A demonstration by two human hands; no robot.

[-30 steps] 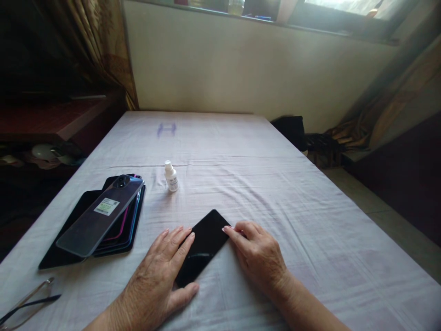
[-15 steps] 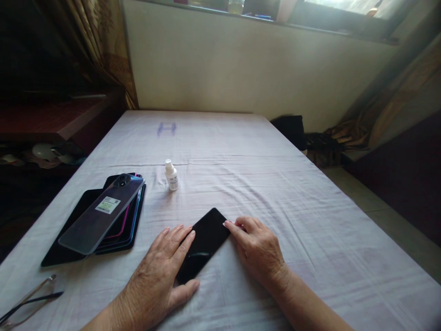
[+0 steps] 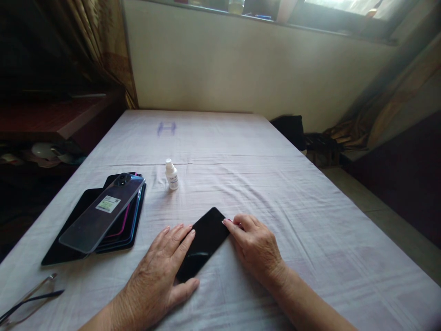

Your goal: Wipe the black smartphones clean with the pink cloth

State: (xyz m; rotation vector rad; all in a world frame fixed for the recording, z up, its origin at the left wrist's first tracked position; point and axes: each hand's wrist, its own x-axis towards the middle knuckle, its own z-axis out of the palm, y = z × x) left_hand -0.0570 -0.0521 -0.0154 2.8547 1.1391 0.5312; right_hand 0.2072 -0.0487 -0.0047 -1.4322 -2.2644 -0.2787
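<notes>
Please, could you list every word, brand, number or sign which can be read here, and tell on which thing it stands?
"H": roughly the shape of the blurred purple mark on the cloth.
White bottle, label: too small and blurred to read.
Sticker on the pile's top phone: too small to read.
Black phone: no text visible.

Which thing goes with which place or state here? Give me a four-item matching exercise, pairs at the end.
Things:
1. white capped bottle
2. smartphone with a pale label
3. eyeglasses
4. black-screened smartphone

Places or states:
A. partly under the left hand
B. topping the device stack
C. standing upright
D. at the picture's lower-left corner

Pairs: 1-C, 2-B, 3-D, 4-A
</notes>
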